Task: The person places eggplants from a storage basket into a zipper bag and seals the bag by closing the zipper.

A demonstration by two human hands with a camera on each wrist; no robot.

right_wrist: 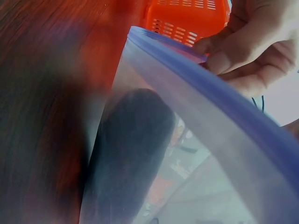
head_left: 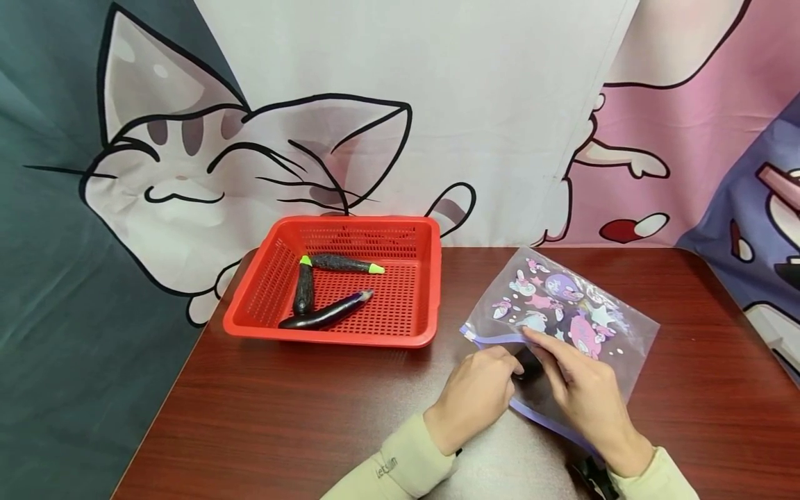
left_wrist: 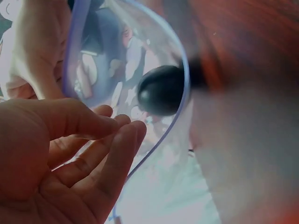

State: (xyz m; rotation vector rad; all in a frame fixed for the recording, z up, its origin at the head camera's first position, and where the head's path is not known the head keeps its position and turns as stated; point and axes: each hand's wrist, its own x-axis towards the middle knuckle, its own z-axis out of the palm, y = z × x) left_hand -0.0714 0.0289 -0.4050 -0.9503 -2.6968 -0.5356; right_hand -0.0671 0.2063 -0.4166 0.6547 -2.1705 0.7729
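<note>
as i watch remotely, bag [head_left: 565, 305]: toward four o'clock, dark vegetable [left_wrist: 161, 91] inside
right hand [head_left: 584, 389]: pinches the bag's rim
left hand [head_left: 476, 389]: loosely bent, unladen, at the mouth
red basket [head_left: 400, 305]: nine o'clock from bag

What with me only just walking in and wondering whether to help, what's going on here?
A person has a clear, patterned bag open on the table. The right hand pinches its rim, while the left hand is at the opening, close to a dark vegetable inside. The bag is not yet zipped. To its left, a red basket holds an eggplant and two green-tipped vegetables.
</note>
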